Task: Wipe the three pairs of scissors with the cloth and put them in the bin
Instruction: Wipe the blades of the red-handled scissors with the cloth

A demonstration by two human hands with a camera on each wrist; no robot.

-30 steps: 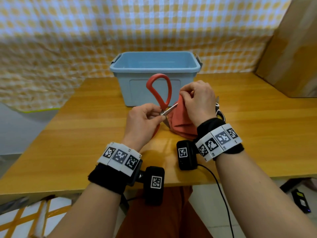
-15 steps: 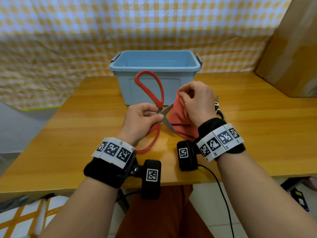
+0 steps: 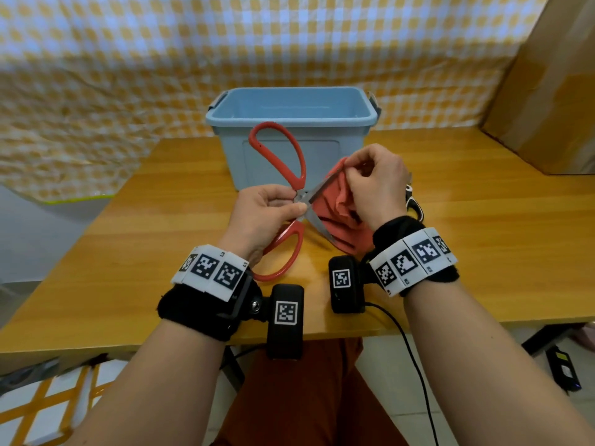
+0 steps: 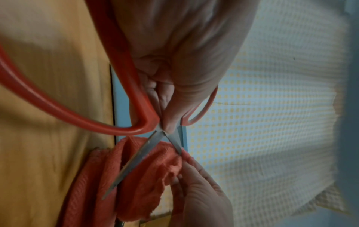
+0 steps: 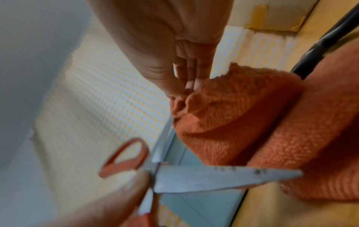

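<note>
1. Blue plastic bin (image 3: 291,130) stands at the far middle of the wooden table (image 3: 483,220), lid off. What shows of its inside holds nothing; the floor of it is hidden behind the near wall.

2. Red-handled scissors (image 3: 297,201) held in the air in front of the bin, blades spread wide. One loop stands up against the bin's front wall; the other hangs down toward the table edge beside the left wrist.

3. Left hand (image 3: 264,214): thumb and fingertips pinch the scissors right at the pivot, fingers curled in. The left wrist view shows the thumb tip pressed on the joint where the two blades cross.

4. Right hand (image 3: 376,181): fingers curled, pinching a bunch of the red cloth (image 3: 338,210) around the tip of the upper blade. The rest of the cloth hangs below the hand and lies on the table.

5. The lower blade is bare and points down across the cloth, its tip just above the cloth's lower folds.

6. A second pair, black-handled scissors (image 3: 413,204), lies on the table just behind the right wrist, mostly hidden. The third pair is not seen.

7. Writing: small marks on the bare blade in the right wrist view, too blurred to read. Wristbands and wrist cameras carry black-and-white square marker codes, no words.
</note>
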